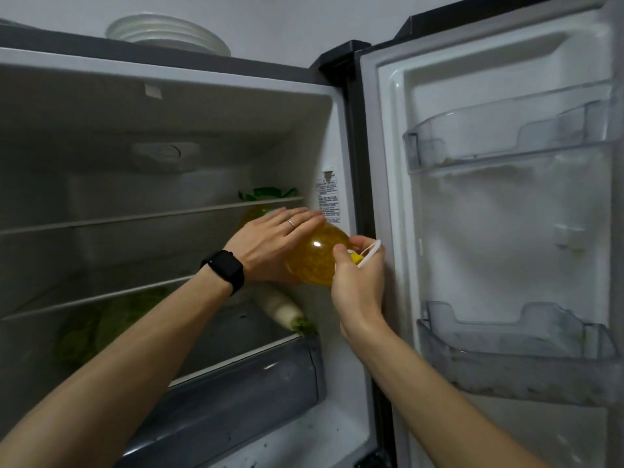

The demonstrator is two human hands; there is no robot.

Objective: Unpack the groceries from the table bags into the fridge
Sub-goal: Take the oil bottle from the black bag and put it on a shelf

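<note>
Your right hand (358, 282) has its grip clamped on the neck and white carry loop of the oil bottle (315, 261). The bottle's on its side at the front right of the fridge (332, 146), between the two shelves. Your left hand (273, 241) lies flat on the bottle's side with fingers straight, grip apart. A white radish (280, 307) sits just below.

Home kitchen. Household fridge (332, 136) stands open, clear door bins (499, 140), stack of white plates (169, 32) parked on top. Loose veg inside: white radish (278, 307), leafy greens (101, 329).
</note>
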